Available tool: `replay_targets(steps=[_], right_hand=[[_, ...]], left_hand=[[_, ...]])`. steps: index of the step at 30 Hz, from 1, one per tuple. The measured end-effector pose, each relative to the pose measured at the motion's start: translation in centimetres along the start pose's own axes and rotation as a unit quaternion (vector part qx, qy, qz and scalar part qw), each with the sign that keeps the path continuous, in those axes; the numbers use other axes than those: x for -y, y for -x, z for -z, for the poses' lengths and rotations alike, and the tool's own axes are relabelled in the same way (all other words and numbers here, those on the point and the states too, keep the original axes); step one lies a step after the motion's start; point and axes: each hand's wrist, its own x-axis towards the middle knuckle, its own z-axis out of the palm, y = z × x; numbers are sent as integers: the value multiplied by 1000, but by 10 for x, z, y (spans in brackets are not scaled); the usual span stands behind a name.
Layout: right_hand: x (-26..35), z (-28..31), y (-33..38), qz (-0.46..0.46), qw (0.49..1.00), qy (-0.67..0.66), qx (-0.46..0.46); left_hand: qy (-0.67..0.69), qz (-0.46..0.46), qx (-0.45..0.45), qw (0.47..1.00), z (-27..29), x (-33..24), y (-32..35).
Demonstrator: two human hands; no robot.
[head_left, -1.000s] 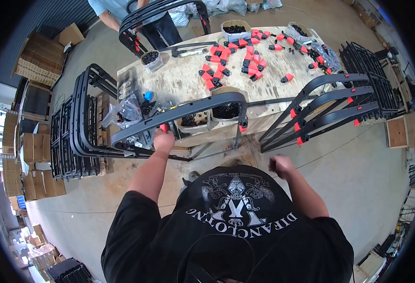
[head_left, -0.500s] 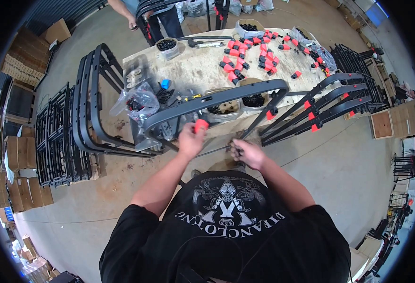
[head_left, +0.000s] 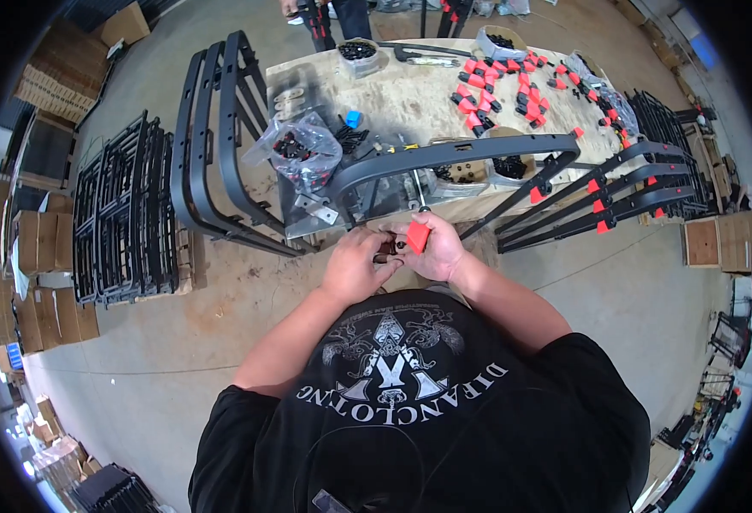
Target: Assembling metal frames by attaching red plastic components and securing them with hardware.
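Just before the tabletop [head_left: 410, 94], the right hand [head_left: 434, 250] grips one red cap [head_left: 418, 236]; the left hand [head_left: 355, 265] pinches something small and dark, perhaps a fastener.

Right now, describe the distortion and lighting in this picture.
Head view: fisheye bends the wooden table edges and black frames toward a dark rim; light is even and soft, without hard shadows; both hands and the red cap are sharp at centre.
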Motion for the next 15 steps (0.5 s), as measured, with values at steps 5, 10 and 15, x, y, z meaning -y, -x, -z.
replay_targets(steps=[5,10,15], right_hand=[[-8,2,-25,-9,997,45,-66],[-16,12,-45,-39,993,39,-107],[-26,21,-64,-124,980,144,-64]], left_hand=[[9,74,36,997,4,17,12],[-3,134,40,990,-5,25,20],[147,399,-90,901,-9,56,37]])
